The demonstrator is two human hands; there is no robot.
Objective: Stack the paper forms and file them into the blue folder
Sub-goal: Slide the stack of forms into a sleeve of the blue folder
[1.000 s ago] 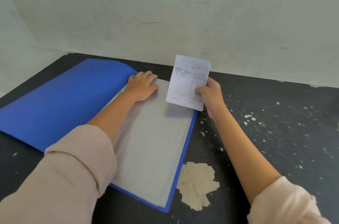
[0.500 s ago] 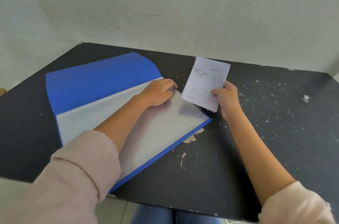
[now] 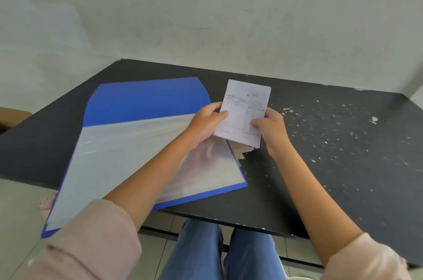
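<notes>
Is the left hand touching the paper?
Touching. The head view shows the left hand with its thumb lying on the paper's left edge.

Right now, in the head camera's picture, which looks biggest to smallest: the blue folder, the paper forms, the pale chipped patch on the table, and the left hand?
1. blue folder, by far
2. paper forms
3. left hand, close to the forms in size, so that order is unsure
4. pale chipped patch, partly hidden behind the forms
</notes>
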